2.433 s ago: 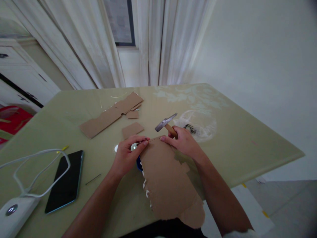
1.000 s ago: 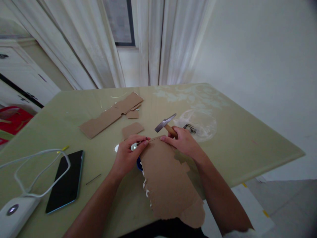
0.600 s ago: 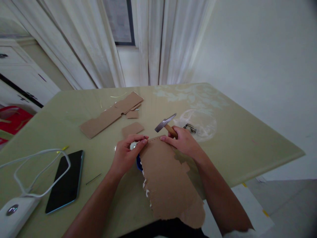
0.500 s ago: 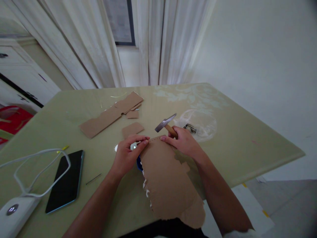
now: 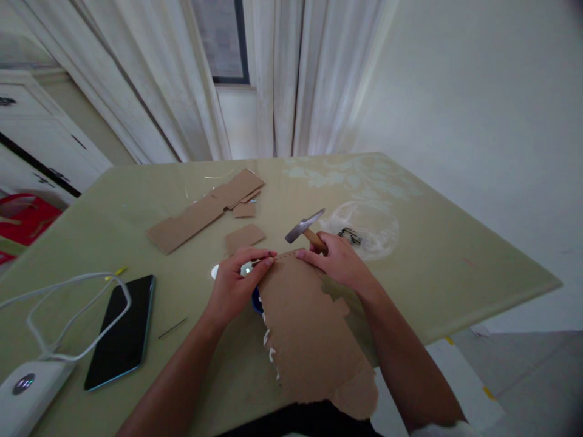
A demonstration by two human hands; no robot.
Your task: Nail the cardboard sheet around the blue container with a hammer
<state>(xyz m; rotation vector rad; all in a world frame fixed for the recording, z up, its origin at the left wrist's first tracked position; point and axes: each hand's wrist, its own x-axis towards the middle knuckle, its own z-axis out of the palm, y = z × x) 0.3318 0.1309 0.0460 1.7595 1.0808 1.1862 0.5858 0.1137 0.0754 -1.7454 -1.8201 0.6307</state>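
Note:
A large brown cardboard piece (image 5: pixel 310 328) lies before me, with a dotted row of small holes along its far edge and white fluff on its ragged left edge. At its far left corner, my left hand (image 5: pixel 234 282) is closed in a pinch; what sits between thumb and finger is too small to make out. My right hand (image 5: pixel 339 258) grips the wooden handle of a hammer (image 5: pixel 303 227), whose metal head hovers beyond the far edge. The right thumb rests on the cardboard. Part of a blue object (image 5: pixel 257 300) shows beneath its left side.
Beyond my right hand lies a clear plastic bag (image 5: pixel 378 224) with dark nail-like pieces (image 5: pixel 350 235). Cardboard strips (image 5: pixel 209 209) and a smaller scrap (image 5: pixel 245 238) lie further back. Leftward are a thin metal rod (image 5: pixel 172 328), a black-screened tablet (image 5: pixel 121 337) and a corded white box (image 5: pixel 39 382).

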